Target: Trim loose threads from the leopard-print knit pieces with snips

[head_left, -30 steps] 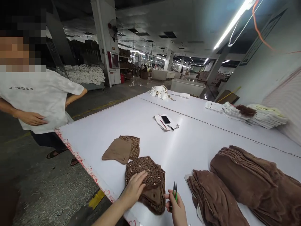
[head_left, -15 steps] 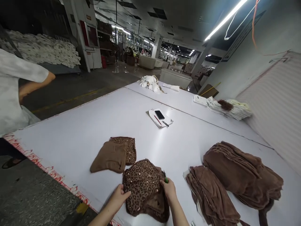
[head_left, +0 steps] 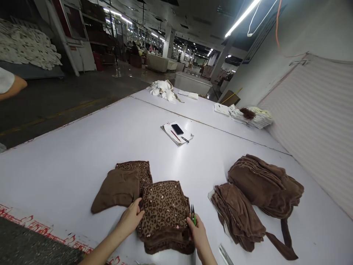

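Note:
A leopard-print fabric piece (head_left: 164, 206) lies flat on a small stack of brown pieces at the table's near side. At its left edge, my left hand (head_left: 130, 218) pinches the cloth between thumb and fingers. My right hand (head_left: 199, 232) is closed around green-handled thread snips (head_left: 193, 215), their dark points upward, with the thumb against the stack's right edge. Just beyond my left hand lie a plain brown piece (head_left: 117, 188) and, partly under it, another leopard-print piece (head_left: 145, 171).
Folded brown fabric stacks (head_left: 264, 186) lie to the right, with a brown strip (head_left: 286, 239) trailing. A phone (head_left: 177, 129) and pens rest on papers (head_left: 168, 129) mid-table. White cloth (head_left: 162, 90) is heaped farther off. A person's arm (head_left: 12, 86) shows at left.
The leopard-print piece now lies flatter and squarer over the stack, covering more of the brown cloth. My view has shifted, and the person at left is mostly out of frame.

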Tool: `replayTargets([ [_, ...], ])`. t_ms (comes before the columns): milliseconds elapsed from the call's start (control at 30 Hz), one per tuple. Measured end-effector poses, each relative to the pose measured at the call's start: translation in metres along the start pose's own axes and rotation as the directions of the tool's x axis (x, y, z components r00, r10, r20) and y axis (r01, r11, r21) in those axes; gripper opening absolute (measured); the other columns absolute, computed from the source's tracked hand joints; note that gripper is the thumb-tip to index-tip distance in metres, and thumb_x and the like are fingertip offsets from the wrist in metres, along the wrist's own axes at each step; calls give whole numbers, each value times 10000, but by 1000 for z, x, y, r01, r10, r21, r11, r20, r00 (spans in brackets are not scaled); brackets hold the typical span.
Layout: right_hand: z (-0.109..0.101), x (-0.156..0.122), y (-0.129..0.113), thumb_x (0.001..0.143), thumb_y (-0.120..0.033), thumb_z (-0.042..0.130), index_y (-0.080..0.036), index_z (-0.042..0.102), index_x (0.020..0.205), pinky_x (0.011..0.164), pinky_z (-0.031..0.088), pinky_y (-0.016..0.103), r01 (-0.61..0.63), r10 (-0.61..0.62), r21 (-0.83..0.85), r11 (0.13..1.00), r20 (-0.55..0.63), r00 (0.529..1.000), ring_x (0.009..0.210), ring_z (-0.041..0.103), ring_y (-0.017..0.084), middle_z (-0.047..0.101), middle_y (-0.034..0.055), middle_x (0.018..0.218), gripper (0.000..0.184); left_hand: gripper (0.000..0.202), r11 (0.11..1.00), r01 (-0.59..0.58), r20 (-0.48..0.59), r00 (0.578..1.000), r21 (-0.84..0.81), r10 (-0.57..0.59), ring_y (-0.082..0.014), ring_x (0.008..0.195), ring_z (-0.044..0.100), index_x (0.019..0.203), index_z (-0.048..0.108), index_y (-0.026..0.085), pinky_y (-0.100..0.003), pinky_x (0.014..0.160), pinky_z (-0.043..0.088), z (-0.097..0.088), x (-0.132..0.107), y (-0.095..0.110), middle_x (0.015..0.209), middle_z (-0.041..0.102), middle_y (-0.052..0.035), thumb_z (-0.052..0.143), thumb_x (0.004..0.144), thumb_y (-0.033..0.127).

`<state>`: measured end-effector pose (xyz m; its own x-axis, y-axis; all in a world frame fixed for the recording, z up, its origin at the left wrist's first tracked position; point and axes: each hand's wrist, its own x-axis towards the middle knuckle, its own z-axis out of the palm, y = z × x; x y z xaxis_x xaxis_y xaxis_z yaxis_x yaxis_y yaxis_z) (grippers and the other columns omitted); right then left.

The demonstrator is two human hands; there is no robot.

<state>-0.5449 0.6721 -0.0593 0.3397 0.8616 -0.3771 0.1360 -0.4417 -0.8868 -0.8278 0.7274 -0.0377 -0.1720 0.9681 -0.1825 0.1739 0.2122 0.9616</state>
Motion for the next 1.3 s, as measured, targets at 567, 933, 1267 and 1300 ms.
replayTargets([
  [567, -7, -9, 13, 792, -398, 453, -200, 605, 859, 667, 470, 311, 121, -122, -168, 978, 4, 993, 717, 612, 221, 686, 41, 771, 259, 159, 741, -360, 432, 896, 568, 104, -241, 964, 534, 784, 631, 185, -371, 846, 427, 139, -26, -15, 935, 580, -57, 560, 708, 64],
  [933, 17, -11, -27, 743, -258, 535, -211, 597, 997, 835, 428, 295, 233, -215, -148, 961, 128, 968, 913, 599, 212, 678, 40, 988, 266, 109, 756, -506, 464, 833, 415, 302, -174, 906, 518, 802, 552, 196, -339, 851, 400, 115, -32, -6, 894, 594, -13, 474, 876, 181],
  [1267, 19, -3, -32, 777, -292, 510, -218, 581, 765, 691, 417, 257, 297, -257, -174, 939, 219, 941, 738, 556, 185, 617, -7, 737, 103, 114, 730, -586, 455, 788, 352, 414, -193, 931, 522, 868, 624, 241, -392, 879, 380, 97, -29, 9, 926, 600, -15, 539, 837, 172],
  [1300, 19, -3, -34, 783, -298, 509, -218, 582, 759, 692, 417, 256, 310, -268, -176, 934, 227, 936, 738, 558, 184, 617, -7, 737, 111, 120, 750, -568, 447, 798, 338, 403, -190, 928, 525, 856, 626, 239, -375, 856, 389, 97, -29, 12, 913, 607, -15, 526, 847, 173],
])
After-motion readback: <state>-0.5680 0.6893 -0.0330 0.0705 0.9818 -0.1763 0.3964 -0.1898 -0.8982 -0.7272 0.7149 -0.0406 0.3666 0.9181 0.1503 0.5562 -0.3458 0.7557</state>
